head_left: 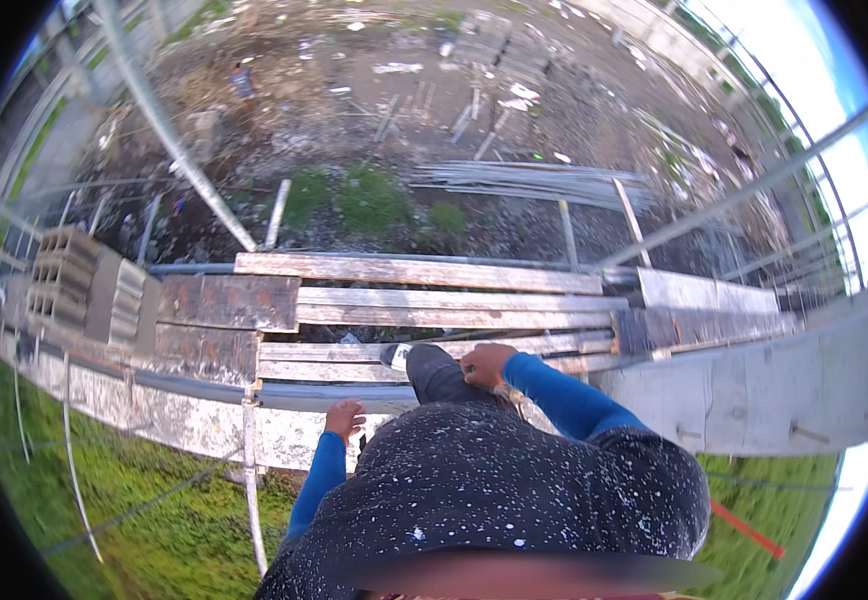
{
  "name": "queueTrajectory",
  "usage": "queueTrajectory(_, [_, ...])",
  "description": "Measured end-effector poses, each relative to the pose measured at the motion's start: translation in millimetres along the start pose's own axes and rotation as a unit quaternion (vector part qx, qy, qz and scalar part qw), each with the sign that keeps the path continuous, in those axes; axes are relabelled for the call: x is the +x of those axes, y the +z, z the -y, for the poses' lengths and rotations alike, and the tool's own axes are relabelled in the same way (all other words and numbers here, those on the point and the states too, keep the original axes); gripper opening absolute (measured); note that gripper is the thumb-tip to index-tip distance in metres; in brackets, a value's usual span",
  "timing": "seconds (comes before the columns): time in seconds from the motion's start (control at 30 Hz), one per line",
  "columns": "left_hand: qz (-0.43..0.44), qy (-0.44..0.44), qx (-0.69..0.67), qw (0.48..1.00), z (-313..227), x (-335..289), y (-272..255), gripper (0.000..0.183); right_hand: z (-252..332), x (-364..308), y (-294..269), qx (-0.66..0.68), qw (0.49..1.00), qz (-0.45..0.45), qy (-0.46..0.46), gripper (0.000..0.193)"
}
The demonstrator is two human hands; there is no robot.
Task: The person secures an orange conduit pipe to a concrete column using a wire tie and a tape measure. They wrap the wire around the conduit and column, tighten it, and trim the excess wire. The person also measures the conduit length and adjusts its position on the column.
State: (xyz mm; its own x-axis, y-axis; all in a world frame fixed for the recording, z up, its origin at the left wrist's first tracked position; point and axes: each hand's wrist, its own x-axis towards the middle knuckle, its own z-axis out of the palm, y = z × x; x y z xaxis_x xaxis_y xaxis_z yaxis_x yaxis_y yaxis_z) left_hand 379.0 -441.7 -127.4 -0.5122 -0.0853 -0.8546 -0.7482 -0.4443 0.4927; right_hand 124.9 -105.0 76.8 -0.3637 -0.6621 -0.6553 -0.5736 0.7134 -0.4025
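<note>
Weathered near planks [329, 371] of a raised walkway run long axis nine to three o'clock, across the wearer's front. From the left hand [344, 418] they lie between eleven and twelve o'clock, with a visible gap. The right hand [487, 365] looks nearer: it overlaps their line, planks showing at nine and three, though contact cannot be told.

The left fingers are loosely parted, with nothing visible in them, over a pale concrete beam [294, 430]. The right fingers bend downward beside a dark trouser leg [439, 375]; whether they grip anything cannot be told. A shoe [401, 357] with a white patch sits at the right hand's nine o'clock.

Farther out, hollow blocks [59, 270] stand at the left hand's ten o'clock, and green grass [174, 510] spreads below at eight. Long metal bars [534, 180] lie on the ground just past the right hand's twelve; a distant person [244, 82] is near its eleven.
</note>
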Motion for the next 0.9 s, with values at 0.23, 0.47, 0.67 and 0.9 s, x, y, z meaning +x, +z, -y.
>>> queueTrajectory(0.23, [-0.101,0.177,0.107,0.973,59,-15,-21,0.017,46,63,-15,-0.043,0.985,0.022,-0.167,0.024])
queueTrajectory(0.47, [-0.104,-0.023,-0.104,0.989,164,-45,-63,0.031,101,94,-29,-0.042,0.969,-0.015,-0.245,0.028])
queueTrajectory(0.67, [-0.144,-0.137,-0.113,0.974,195,-75,-76,0.023,130,79,-28,0.014,0.97,-0.001,-0.244,0.04])
queueTrajectory(0.9, [-0.22,0.084,-0.216,0.948,58,-84,-120,0.018,142,81,-42,0.314,0.945,0.068,-0.062,0.019])
